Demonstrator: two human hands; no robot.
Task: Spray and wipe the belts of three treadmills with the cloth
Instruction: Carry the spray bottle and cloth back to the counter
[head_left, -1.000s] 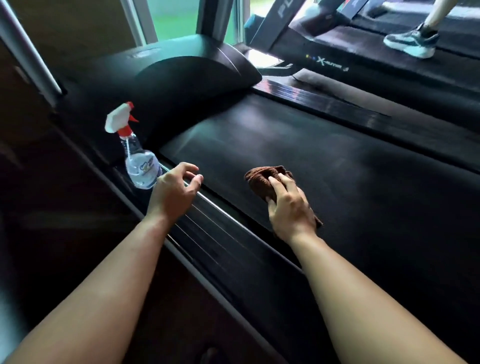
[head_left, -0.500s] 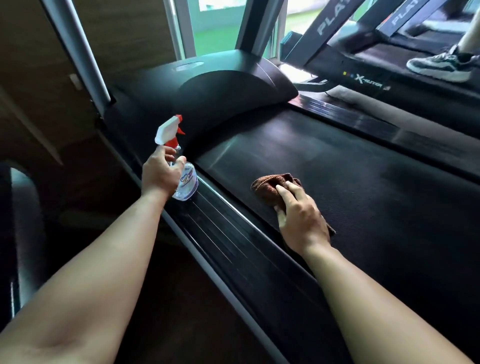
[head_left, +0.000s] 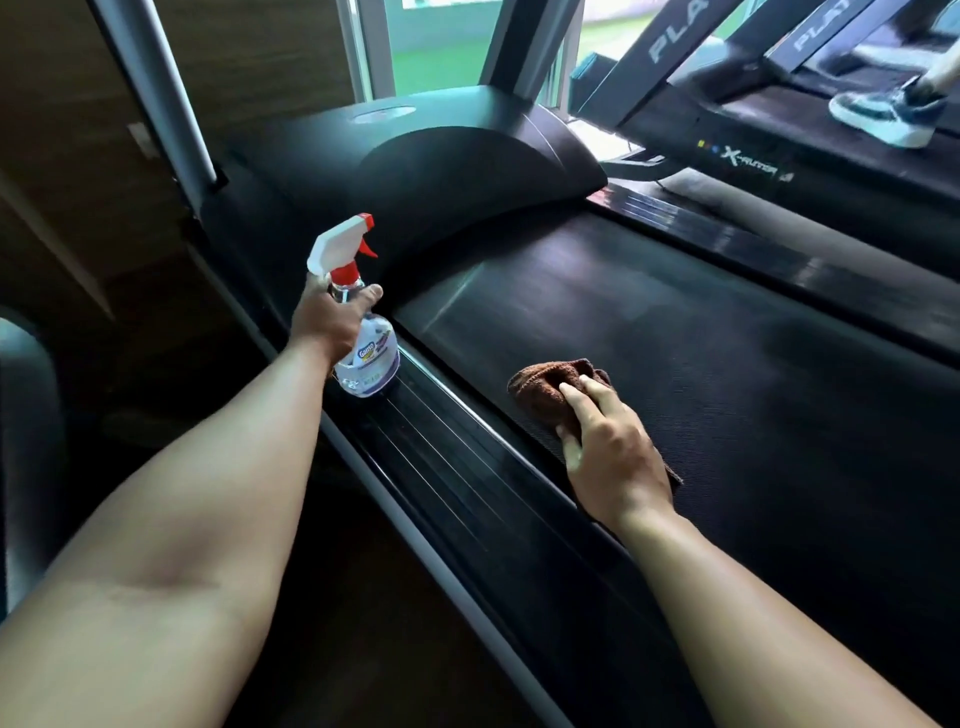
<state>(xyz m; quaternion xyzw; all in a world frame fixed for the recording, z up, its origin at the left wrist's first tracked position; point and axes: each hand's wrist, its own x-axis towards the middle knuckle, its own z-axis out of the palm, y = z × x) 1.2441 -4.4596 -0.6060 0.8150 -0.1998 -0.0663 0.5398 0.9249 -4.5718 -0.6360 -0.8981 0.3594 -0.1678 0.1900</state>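
A clear spray bottle (head_left: 368, 358) with a white and red trigger head stands on the treadmill's left side rail (head_left: 447, 447). My left hand (head_left: 327, 319) grips its neck, thumb round the front. On the near left part of the black belt (head_left: 701, 364) lies a brown cloth (head_left: 545, 384), bunched up. My right hand (head_left: 608, 447) holds it against the belt, fingers laid over the top and thumb curled under its edge.
The black motor hood (head_left: 441, 171) rises at the belt's far end, with grey uprights (head_left: 156, 98) beside it. A second treadmill (head_left: 753, 166) runs parallel on the right; another person's shoe (head_left: 883, 111) is on a belt farther off. Dark floor lies to the left.
My left hand reached to the spray bottle on the rail and closed round its neck. My right hand stayed on the cloth at the belt's near left part.
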